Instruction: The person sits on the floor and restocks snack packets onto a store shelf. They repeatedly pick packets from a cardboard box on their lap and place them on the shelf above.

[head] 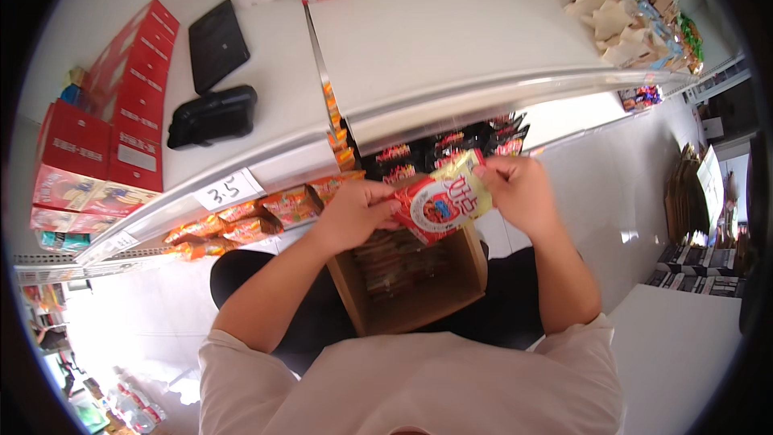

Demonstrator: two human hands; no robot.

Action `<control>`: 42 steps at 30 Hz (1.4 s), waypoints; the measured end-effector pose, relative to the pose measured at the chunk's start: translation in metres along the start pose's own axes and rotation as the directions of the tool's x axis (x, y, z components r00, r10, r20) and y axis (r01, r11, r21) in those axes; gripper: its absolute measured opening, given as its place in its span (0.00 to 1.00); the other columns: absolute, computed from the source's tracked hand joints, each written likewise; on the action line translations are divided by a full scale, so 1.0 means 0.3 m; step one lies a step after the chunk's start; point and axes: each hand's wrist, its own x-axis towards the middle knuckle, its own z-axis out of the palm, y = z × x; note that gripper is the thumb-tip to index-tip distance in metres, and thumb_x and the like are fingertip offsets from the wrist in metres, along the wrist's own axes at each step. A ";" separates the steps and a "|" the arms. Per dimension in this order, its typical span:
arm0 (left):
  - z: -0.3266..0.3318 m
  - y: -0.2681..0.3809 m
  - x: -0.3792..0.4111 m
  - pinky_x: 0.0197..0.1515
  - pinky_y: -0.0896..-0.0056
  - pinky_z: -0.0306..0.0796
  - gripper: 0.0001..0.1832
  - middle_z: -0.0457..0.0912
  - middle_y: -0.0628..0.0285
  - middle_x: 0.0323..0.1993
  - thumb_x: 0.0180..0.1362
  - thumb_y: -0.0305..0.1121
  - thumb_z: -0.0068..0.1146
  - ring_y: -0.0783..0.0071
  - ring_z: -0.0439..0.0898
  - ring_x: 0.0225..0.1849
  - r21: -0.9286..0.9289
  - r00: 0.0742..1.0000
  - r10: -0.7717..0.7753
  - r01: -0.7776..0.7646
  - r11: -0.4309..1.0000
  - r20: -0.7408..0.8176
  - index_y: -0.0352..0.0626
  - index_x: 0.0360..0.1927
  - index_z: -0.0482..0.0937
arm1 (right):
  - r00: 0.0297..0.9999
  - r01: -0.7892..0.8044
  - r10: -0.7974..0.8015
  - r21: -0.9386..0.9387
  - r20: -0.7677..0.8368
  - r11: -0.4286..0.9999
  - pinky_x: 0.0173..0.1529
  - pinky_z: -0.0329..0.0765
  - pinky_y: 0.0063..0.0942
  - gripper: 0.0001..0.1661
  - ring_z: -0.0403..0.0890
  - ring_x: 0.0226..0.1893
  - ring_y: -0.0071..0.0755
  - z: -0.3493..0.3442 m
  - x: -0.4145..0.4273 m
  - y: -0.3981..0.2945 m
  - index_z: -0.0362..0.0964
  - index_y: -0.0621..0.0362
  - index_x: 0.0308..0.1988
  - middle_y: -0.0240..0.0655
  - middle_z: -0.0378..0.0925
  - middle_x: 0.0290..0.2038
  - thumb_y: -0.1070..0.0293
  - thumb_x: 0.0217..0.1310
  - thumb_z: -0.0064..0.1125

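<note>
A red and pale-yellow snack packet [436,205] is stretched between both hands above an open cardboard box. My left hand [357,212] pinches its left edge with thumb and fingers. Its upper right corner is gripped by my right hand [513,188]. The cardboard box [413,320] rests between the person's thighs, with several flat packets [395,269] lying inside. Just beyond the hands, black-wrapped snack packets [450,142] sit on a lower shelf. Orange snack packets [291,204] lie to the left on that lower level.
A white upper shelf [423,42] spans the front, bearing red boxes [142,90], a black tablet-like device [217,45], a black case [212,116] and beige packets [625,18]. A handwritten price card [229,190] hangs on its edge. Flattened cardboard [683,199] stands at right.
</note>
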 end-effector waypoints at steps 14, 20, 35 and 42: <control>0.085 0.021 -0.065 0.43 0.51 0.79 0.18 0.85 0.41 0.42 0.68 0.24 0.58 0.42 0.86 0.42 0.689 0.784 0.619 -0.474 0.549 0.045 0.38 0.62 0.79 | 0.859 0.430 -0.380 0.082 -0.344 0.899 0.37 0.83 0.23 0.10 0.87 0.35 0.26 -0.033 -0.074 -0.036 0.81 0.66 0.47 0.38 0.85 0.36 0.76 0.76 0.53; 0.102 0.061 -0.093 0.55 0.55 0.84 0.20 0.83 0.48 0.61 0.59 0.20 0.62 0.50 0.86 0.56 0.772 0.277 0.941 -0.635 0.025 0.197 0.35 0.56 0.83 | 0.634 0.495 -0.391 -0.038 -0.667 0.868 0.44 0.80 0.23 0.10 0.84 0.42 0.25 -0.263 -0.121 -0.015 0.79 0.64 0.49 0.35 0.83 0.44 0.75 0.75 0.53; 0.045 0.057 -0.079 0.67 0.37 0.64 0.23 0.75 0.52 0.70 0.60 0.37 0.65 0.50 0.74 0.71 0.971 0.232 0.946 0.027 -0.238 0.226 0.62 0.61 0.85 | 0.703 0.461 -0.491 -0.196 -0.514 0.866 0.47 0.88 0.25 0.11 0.89 0.40 0.29 -0.635 0.610 -0.308 0.77 0.66 0.52 0.40 0.87 0.41 0.72 0.76 0.56; 0.034 0.063 -0.071 0.61 0.48 0.67 0.23 0.78 0.60 0.69 0.61 0.37 0.62 0.59 0.76 0.70 0.963 0.221 0.942 0.036 -0.269 0.255 0.64 0.61 0.85 | 0.685 0.284 -0.488 -0.419 -0.540 0.862 0.45 0.83 0.34 0.14 0.90 0.40 0.38 -0.635 0.811 -0.316 0.83 0.59 0.47 0.43 0.90 0.38 0.62 0.68 0.66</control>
